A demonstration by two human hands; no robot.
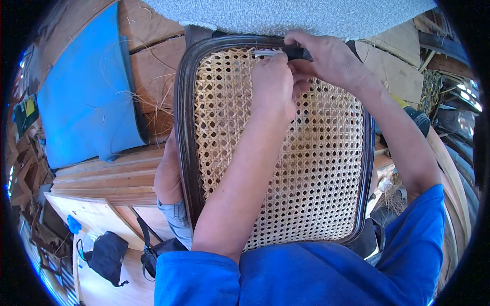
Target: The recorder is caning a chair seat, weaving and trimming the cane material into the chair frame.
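A dark wooden frame (185, 132) filled with woven cane webbing (316, 178) lies before me, its surface full of small holes. At the frame's far edge, my right hand (329, 56) is closed round the black handle of what looks like a knife (298, 53). Its thin pale blade lies leftward along the cane's far border. My left hand (273, 79) is closed too, its fingertips bunched by the blade on the cane. What those fingers pinch is hidden. Short cane ends stick up along the far left corner.
Grey-blue textured cloth (296, 18) lies beyond the frame. To the left are a blue sheet (89, 97), loose cane strands (153, 92) and stacked boards (107, 176). A black pouch (108, 255) rests on a pale board at lower left. A bent elbow (167, 176) shows beside the frame.
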